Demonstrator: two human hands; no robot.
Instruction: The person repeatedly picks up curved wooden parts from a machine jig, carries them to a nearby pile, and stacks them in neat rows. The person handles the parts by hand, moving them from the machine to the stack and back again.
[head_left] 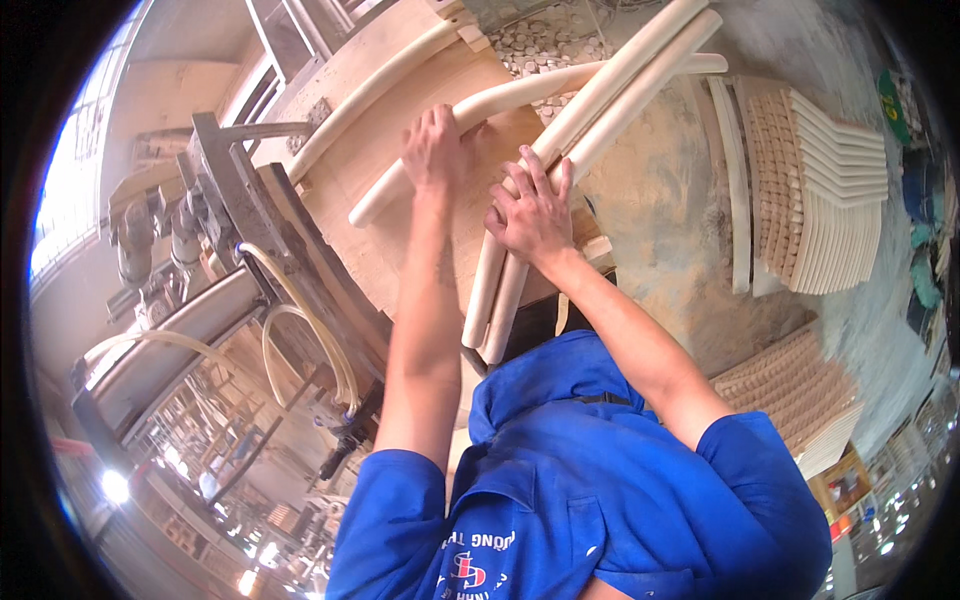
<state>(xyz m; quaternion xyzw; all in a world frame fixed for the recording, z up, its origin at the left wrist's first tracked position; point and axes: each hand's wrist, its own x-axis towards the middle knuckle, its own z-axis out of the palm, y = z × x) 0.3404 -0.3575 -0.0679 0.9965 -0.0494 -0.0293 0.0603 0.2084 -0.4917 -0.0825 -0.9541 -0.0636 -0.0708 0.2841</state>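
Note:
A curved, rounded wooden piece (525, 92) lies slantwise over a wooden board (355, 255), its far end passing beneath two long rods. My left hand (432, 150) is closed around this curved piece near its lower end, partly hiding it. Side by side, two pale wooden rods (625, 85) slope from near my waist to the upper right. Across the rods lies my right hand (535, 212), palm down, its fingers spread over them. Another curved wooden piece (375, 95) rests along the board's far left side.
A machine with a metal cylinder (180, 345) and pale hoses (290, 305) stands to the left. At right are stacked angled wooden parts (840, 190), with another stack (790, 390) nearer me. Wood offcuts (545, 45) lie beyond the board.

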